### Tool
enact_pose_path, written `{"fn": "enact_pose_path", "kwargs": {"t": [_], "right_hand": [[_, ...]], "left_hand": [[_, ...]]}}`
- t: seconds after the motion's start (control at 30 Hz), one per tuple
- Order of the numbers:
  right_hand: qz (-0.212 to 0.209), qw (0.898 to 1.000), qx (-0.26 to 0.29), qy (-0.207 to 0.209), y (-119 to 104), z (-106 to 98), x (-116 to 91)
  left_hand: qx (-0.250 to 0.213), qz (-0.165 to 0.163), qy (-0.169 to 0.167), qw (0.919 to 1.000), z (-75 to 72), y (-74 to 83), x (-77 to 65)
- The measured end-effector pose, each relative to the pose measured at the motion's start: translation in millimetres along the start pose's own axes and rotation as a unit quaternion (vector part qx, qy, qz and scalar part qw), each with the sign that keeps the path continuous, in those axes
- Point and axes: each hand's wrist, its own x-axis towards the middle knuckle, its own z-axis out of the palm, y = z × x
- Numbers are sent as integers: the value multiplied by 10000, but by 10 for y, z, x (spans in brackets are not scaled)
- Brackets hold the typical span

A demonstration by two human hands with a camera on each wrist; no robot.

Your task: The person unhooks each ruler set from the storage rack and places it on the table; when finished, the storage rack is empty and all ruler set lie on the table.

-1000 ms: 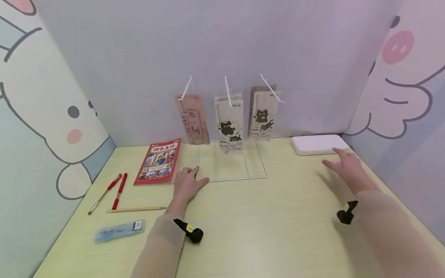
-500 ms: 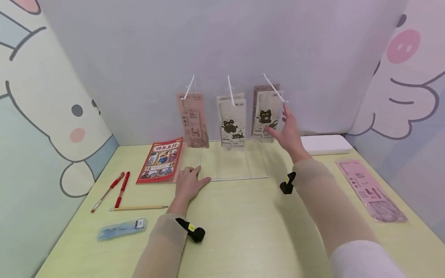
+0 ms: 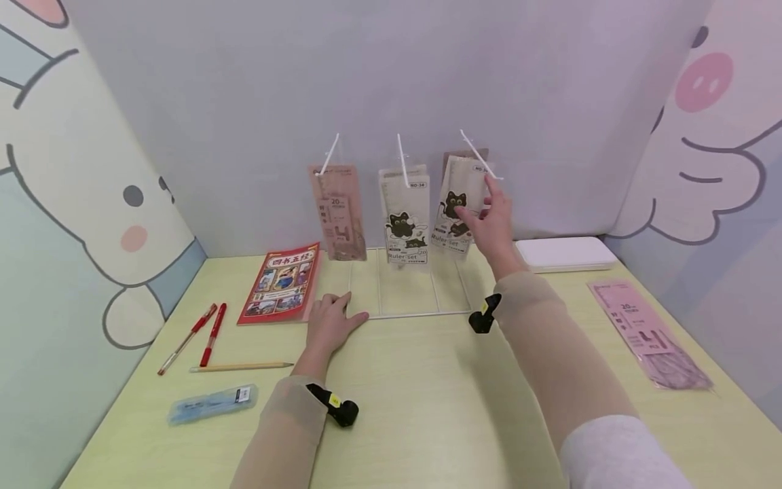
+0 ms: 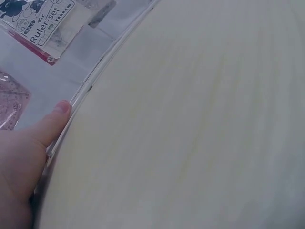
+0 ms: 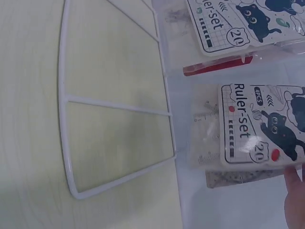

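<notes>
With thumb and fingers, my right hand (image 3: 495, 227) grips the right edge of a ruler set (image 3: 455, 204) with black cats on its card. That pack hangs tilted on the right hook, in front of a browner pack. In the right wrist view only some fingertips (image 5: 294, 195) show beside the ruler set (image 5: 262, 124). My left hand (image 3: 328, 329) holds the front left of the white wire rack's base (image 3: 421, 314); in the left wrist view its thumb (image 4: 55, 121) lies along the bar. More packs hang on the middle hook (image 3: 403, 217) and left hook (image 3: 339, 210).
A pink ruler pack (image 3: 647, 333) lies at the right, before a white case (image 3: 565, 253). On the left are a red book (image 3: 281, 282), two red pens (image 3: 212, 334), a pencil (image 3: 241, 367) and a pale blue case (image 3: 210, 404). Walls enclose the table's back and sides.
My right hand has moved from near the white case to the right hook, and the cat ruler set now tilts left in its grip. The pink pack came into sight. My left hand stays put.
</notes>
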Motion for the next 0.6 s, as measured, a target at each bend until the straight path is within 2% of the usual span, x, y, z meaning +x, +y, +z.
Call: {"fn": "enact_pose_path", "kwargs": {"t": [0.27, 0.47, 0.6], "right_hand": [[59, 9998, 62, 204, -55, -22, -50], [33, 9992, -281, 270, -62, -145, -127], [-186, 9980, -528, 277, -49, -269, -215]], "left_hand": [[9, -24, -78, 10000, -1, 7, 12], [-7, 3, -81, 10000, 2, 8, 12], [-20, -7, -81, 10000, -13, 13, 0]]}}
